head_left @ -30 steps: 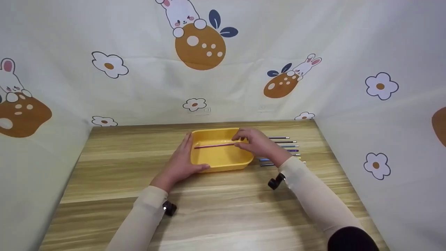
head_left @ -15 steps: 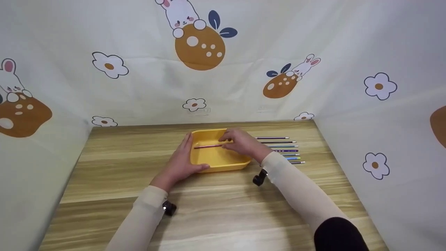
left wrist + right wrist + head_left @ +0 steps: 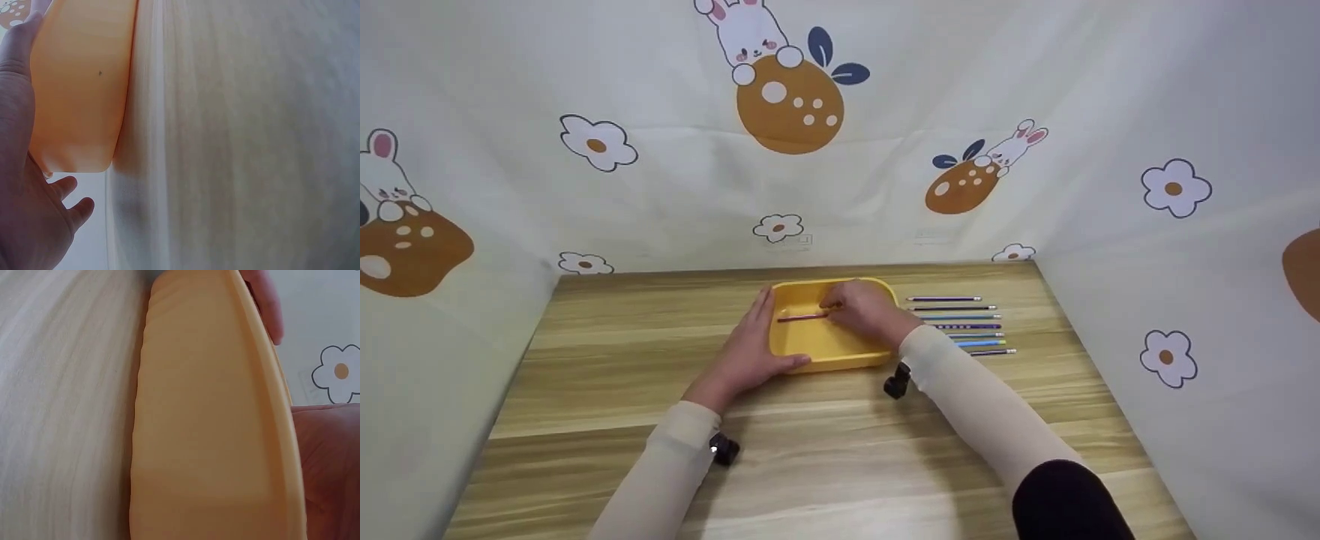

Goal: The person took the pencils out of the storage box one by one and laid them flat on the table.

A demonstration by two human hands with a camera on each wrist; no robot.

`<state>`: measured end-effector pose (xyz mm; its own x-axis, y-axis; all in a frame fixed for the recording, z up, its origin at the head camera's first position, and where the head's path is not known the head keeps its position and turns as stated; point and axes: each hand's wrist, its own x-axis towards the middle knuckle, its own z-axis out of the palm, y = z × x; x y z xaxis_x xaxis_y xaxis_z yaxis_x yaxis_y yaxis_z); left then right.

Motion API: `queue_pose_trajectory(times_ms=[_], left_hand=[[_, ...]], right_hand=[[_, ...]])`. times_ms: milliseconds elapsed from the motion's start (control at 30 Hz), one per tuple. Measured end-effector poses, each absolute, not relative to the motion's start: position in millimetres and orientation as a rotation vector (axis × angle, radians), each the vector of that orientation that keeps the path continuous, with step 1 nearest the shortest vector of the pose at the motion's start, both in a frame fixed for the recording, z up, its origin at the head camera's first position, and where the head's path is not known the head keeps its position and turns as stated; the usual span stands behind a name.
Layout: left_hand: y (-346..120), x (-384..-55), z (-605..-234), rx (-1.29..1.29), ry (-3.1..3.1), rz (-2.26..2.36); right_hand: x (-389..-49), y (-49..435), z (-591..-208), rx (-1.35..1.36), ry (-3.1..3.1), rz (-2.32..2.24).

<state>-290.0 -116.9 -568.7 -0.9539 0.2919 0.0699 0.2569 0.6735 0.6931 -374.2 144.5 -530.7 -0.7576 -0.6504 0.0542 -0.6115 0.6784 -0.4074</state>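
Note:
My right hand [image 3: 861, 307] reaches inside the yellow tray [image 3: 810, 364], thumb and fingers pinching a dark red pencil [image 3: 800, 318]. The pencil lies crosswise in the tray; its left part shows and the rest is hidden by the hand. My left hand [image 3: 746, 352] holds the tray's left end, thumb over the near rim and fingers along the left side. In the left wrist view, the left hand [image 3: 22, 146] lies against the tray's outer wall [image 3: 84, 95]. The tray's near wall [image 3: 208, 399] hides most of the right hand [image 3: 332, 461] in the right wrist view.
Several pencils [image 3: 986, 316] lie in a row on the wooden table [image 3: 840, 450], just right of the tray. A white curtain [image 3: 675, 195] with printed rabbits and flowers closes off the back and both sides. A small black camera sits on each wrist.
My right hand has moved left along the pencil, deeper into the tray, and its fingers have drawn closer together. More of the pencils on the right now show. The left hand and tray stay put.

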Motion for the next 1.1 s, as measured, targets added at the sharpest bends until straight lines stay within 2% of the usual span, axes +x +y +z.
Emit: queue_pose_trajectory(times_ms=[433, 767, 1100], left_hand=[[-115, -289, -568, 0.484, 2.839, 1.161], [-116, -290, -570, 0.529, 2.863, 1.150], [-116, -288, -570, 0.501, 2.858, 1.167]], right_hand=[[-374, 140, -540, -1.046, 2.754, -0.721], [-377, 137, -550, -1.219, 2.698, -0.751], [-376, 138, -554, -1.147, 2.676, -0.829]])
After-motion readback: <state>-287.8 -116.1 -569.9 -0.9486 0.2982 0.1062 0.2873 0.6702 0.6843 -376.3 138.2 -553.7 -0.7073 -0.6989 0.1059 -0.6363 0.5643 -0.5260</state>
